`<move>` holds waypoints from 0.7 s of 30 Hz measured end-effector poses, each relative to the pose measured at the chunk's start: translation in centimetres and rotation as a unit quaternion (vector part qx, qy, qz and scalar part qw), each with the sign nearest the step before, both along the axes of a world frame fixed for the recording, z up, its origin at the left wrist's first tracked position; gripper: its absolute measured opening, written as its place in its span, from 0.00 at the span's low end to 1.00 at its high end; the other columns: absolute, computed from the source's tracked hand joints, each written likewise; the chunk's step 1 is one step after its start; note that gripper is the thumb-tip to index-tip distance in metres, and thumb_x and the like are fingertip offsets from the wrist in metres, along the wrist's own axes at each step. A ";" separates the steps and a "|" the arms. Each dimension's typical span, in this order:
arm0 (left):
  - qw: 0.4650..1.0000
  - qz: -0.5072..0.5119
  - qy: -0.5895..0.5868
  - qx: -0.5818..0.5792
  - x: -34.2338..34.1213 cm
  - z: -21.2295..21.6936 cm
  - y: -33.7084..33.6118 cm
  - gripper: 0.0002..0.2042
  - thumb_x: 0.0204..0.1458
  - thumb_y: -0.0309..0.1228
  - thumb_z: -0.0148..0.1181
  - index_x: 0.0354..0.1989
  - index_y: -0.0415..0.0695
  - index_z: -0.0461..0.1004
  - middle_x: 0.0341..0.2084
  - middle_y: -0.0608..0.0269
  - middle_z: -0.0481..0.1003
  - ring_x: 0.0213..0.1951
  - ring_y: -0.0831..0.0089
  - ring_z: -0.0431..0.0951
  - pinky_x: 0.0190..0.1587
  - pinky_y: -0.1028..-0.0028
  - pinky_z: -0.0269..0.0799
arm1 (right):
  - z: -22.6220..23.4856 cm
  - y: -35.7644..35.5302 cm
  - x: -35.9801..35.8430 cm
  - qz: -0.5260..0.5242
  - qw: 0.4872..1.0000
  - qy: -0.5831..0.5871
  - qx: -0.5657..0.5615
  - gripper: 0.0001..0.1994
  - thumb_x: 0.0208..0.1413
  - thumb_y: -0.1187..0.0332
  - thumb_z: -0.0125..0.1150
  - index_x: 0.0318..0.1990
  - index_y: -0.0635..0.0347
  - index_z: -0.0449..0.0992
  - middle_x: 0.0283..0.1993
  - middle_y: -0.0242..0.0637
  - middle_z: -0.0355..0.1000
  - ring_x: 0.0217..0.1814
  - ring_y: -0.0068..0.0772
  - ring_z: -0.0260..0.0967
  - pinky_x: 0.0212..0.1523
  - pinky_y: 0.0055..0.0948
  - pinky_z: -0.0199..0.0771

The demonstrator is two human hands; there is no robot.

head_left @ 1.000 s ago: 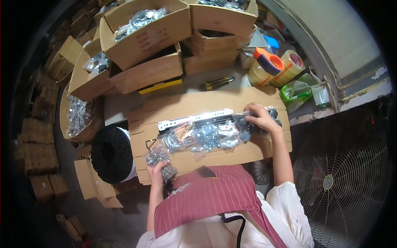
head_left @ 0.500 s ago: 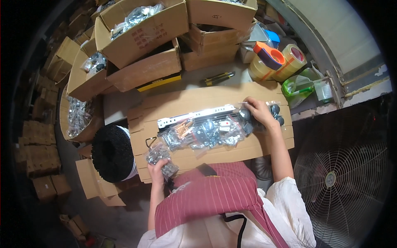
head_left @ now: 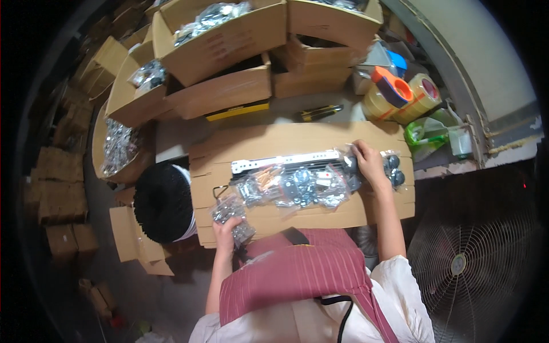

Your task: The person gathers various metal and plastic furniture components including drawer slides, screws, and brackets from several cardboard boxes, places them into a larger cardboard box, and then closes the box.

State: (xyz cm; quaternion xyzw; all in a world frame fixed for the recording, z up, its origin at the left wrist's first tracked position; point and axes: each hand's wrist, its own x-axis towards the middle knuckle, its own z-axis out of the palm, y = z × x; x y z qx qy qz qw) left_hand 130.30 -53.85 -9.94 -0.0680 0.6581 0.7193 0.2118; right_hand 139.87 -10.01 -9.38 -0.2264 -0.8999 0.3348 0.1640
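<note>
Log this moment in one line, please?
left hand: holding clear bag of metal parts | right hand: beside bagged black round parts | cardboard sheet: bears white perforated rail

Cardboard sheet (head_left: 286, 139): bare lane along far edge, above metal rails (head_left: 291, 159). Second bare patch, near edge, right half. Middle blocked by rails and bagged parts (head_left: 303, 188). Near left corner: left hand (head_left: 227, 228) gripping hardware bag (head_left: 230, 210). Toward right edge: right hand (head_left: 369, 163), black discs (head_left: 395, 170). Tape rolls (head_left: 424, 98) just beyond far right corner.
</note>
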 end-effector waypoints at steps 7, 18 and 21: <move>1.000 -0.006 -0.010 -0.009 -0.2 -0.5 -0.2 0.26 0.43 0.23 0.59 0.57 0.36 0.74 0.34 0.61 0.79 0.33 0.72 0.80 0.38 0.73 0.76 | 2.3 -2.3 -0.7 0.038 0.977 0.028 0.206 0.19 0.52 0.80 0.58 0.53 0.63 0.74 0.53 0.48 0.73 0.58 0.54 0.68 0.58 0.48 0.67; 0.997 -0.007 -0.016 0.070 0.0 0.5 -0.8 0.31 0.42 0.17 0.59 0.62 0.39 0.72 0.47 0.60 0.79 0.45 0.72 0.79 0.48 0.75 0.76 | 0.3 -5.7 -0.7 0.017 0.982 -0.051 0.180 0.21 0.63 0.66 0.58 0.61 0.65 0.70 0.56 0.51 0.73 0.59 0.55 0.67 0.62 0.47 0.65; 0.994 -0.005 -0.053 0.096 -0.3 1.7 -0.9 0.32 0.41 0.17 0.59 0.62 0.39 0.72 0.49 0.59 0.78 0.47 0.74 0.78 0.50 0.76 0.74 | 0.2 -6.1 -0.5 0.013 0.978 -0.050 0.202 0.25 0.63 0.65 0.59 0.65 0.65 0.66 0.54 0.51 0.73 0.57 0.53 0.68 0.59 0.46 0.65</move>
